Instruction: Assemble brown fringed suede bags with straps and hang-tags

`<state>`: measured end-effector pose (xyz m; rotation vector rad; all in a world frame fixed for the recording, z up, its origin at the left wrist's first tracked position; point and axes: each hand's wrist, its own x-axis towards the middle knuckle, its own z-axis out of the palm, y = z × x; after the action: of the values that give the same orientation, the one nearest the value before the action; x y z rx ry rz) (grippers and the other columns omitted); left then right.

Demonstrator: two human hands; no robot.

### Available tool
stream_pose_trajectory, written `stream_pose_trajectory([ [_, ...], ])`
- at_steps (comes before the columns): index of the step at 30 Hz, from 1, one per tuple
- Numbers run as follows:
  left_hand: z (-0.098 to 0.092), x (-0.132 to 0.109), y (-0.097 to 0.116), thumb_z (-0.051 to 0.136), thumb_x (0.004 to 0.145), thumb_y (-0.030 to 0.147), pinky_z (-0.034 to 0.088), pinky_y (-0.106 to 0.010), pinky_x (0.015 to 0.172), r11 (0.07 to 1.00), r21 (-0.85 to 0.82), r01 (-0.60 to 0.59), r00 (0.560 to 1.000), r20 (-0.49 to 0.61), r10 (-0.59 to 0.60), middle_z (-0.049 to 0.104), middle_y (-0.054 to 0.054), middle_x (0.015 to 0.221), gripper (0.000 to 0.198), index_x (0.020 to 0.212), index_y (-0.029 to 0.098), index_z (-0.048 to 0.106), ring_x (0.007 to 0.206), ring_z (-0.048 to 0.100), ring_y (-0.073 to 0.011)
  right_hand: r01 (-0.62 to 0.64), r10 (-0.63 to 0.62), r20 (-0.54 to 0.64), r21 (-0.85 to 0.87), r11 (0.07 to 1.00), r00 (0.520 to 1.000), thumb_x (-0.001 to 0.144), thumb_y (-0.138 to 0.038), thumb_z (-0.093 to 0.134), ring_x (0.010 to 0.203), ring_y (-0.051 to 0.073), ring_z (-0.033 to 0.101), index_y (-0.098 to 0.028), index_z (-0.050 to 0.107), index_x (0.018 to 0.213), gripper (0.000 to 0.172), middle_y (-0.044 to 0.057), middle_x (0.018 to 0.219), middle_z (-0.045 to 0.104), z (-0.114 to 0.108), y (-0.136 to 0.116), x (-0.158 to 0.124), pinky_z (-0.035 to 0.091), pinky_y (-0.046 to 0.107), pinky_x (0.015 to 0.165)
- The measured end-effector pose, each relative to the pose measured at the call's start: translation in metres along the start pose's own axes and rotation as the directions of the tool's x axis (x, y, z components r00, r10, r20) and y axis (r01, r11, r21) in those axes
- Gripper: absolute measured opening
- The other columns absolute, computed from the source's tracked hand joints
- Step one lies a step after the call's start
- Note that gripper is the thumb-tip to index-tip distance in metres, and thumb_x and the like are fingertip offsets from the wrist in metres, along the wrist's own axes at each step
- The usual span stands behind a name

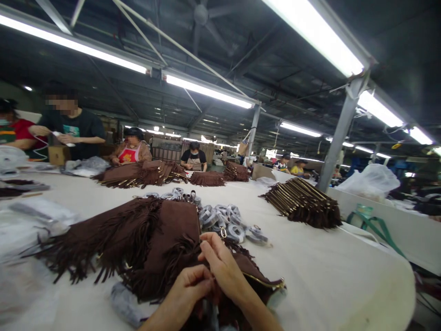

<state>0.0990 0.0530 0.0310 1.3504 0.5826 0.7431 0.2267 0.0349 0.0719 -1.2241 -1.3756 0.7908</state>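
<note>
Brown fringed bags [179,223] lie overlapped in front of me, their tassels spreading to the left. My left hand [193,285] is closed in a pinch low over the nearest bags; what its fingertips hold is too small to make out. Just above it and to the right, my right hand [220,259] has its fingers bent together by a bag's edge, and their grip is hard to see. Beneath my right wrist, a brown bag with a gold zipper [263,279] lies partly hidden. Wrapped grey strap coils [236,232] with gold clasps sit just beyond my hands.
A stack of bags with gold zippers [299,200] stands at the right of the white table [344,271]. More brown bags [144,172] are piled at the far side. Clear plastic wrapping [31,230] lies at left. Several people work across the table; a metal post [339,133] rises at right.
</note>
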Motion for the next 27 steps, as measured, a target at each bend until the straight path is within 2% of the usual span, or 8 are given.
stream_pose_trajectory([
  [2, -0.002, 0.003, -0.006, 0.076, 0.062, 0.061, 0.032, -0.02, 0.044, 0.999, -0.05, -0.014, 0.998, -0.057, 0.011, 0.062, -0.002, 0.06, 0.049, 0.065, 0.015, 0.058, 0.051, 0.052, -0.0106, -0.049, 0.052, -0.026, 0.091, 0.995, 0.998, 0.082, -0.065, 0.055, 0.083, 0.02, 0.062, -0.02, 0.058, 0.105, 0.051, 0.004, 0.088, 0.061, -0.005, 0.004, 0.003, 0.044, 0.023, 0.052],
  [4, -0.006, 0.007, -0.014, 0.078, 0.059, 0.061, 0.032, -0.02, 0.045, 0.993, -0.116, -0.007, 0.995, -0.101, -0.005, 0.062, -0.001, 0.061, 0.05, 0.065, 0.016, 0.056, 0.053, 0.054, -0.011, -0.104, 0.142, -0.148, 0.24, 0.965, 0.979, 0.077, -0.072, 0.055, 0.09, 0.023, 0.063, -0.019, 0.06, 0.101, 0.058, 0.008, 0.095, 0.062, -0.016, 0.015, 0.005, 0.047, 0.023, 0.05],
  [7, -0.012, 0.015, -0.024, 0.079, 0.05, 0.066, 0.031, -0.02, 0.043, 0.987, -0.159, 0.032, 0.996, -0.073, -0.044, 0.062, -0.001, 0.058, 0.058, 0.062, 0.016, 0.054, 0.049, 0.054, -0.0109, -0.106, 0.223, -0.278, 0.381, 0.919, 0.934, 0.07, -0.07, 0.067, 0.071, 0.016, 0.061, -0.016, 0.065, 0.09, 0.058, 0.008, 0.088, 0.065, -0.033, 0.035, -0.001, 0.043, 0.018, 0.044],
  [10, -0.014, 0.017, -0.028, 0.079, 0.051, 0.068, 0.034, -0.02, 0.044, 0.99, -0.138, 0.038, 0.998, -0.036, -0.044, 0.062, -0.001, 0.058, 0.058, 0.063, 0.016, 0.054, 0.049, 0.053, -0.0104, -0.167, 0.261, -0.162, 0.441, 0.882, 0.952, 0.059, -0.061, 0.081, 0.052, 0.009, 0.054, -0.013, 0.07, 0.087, 0.057, 0.007, 0.078, 0.068, -0.035, 0.045, -0.013, 0.034, 0.015, 0.035],
  [14, -0.011, 0.012, -0.022, 0.077, 0.055, 0.068, 0.036, -0.021, 0.046, 0.997, -0.075, 0.027, 0.999, -0.017, -0.029, 0.062, 0.0, 0.06, 0.057, 0.064, 0.017, 0.054, 0.051, 0.053, -0.0104, -0.204, 0.252, -0.029, 0.499, 0.842, 0.967, 0.06, -0.054, 0.084, 0.049, 0.009, 0.057, -0.012, 0.073, 0.093, 0.055, 0.011, 0.088, 0.073, -0.017, 0.037, -0.023, 0.036, 0.014, 0.033],
  [17, -0.008, 0.01, -0.02, 0.076, 0.053, 0.07, 0.036, -0.022, 0.046, 0.998, -0.061, 0.024, 1.0, -0.014, -0.025, 0.06, 0.001, 0.057, 0.059, 0.062, 0.018, 0.051, 0.048, 0.051, -0.0099, -0.204, 0.243, -0.004, 0.535, 0.82, 0.97, 0.062, -0.051, 0.085, 0.049, 0.01, 0.06, -0.013, 0.072, 0.096, 0.053, 0.009, 0.084, 0.073, -0.009, 0.028, -0.02, 0.043, 0.016, 0.037],
  [21, -0.007, 0.008, -0.018, 0.076, 0.052, 0.071, 0.035, -0.021, 0.043, 0.998, -0.034, 0.046, 0.998, -0.028, -0.047, 0.06, 0.0, 0.056, 0.059, 0.062, 0.018, 0.052, 0.047, 0.051, -0.0105, -0.194, 0.264, -0.06, 0.528, 0.827, 0.963, 0.057, -0.05, 0.088, 0.059, 0.013, 0.067, -0.013, 0.07, 0.09, 0.053, 0.005, 0.073, 0.072, -0.011, 0.026, -0.016, 0.054, 0.02, 0.052],
  [27, -0.009, 0.004, -0.006, 0.065, 0.067, 0.068, 0.014, -0.019, 0.036, 0.997, -0.009, 0.074, 0.993, -0.095, -0.075, 0.06, 0.002, 0.05, 0.05, 0.073, 0.019, 0.053, 0.036, 0.033, -0.0054, -0.22, 0.244, 0.016, 0.498, 0.839, 0.97, 0.062, -0.049, 0.086, 0.05, 0.012, 0.065, -0.017, 0.058, 0.079, 0.046, 0.004, 0.069, 0.072, -0.016, 0.037, -0.025, 0.049, 0.018, 0.044],
])
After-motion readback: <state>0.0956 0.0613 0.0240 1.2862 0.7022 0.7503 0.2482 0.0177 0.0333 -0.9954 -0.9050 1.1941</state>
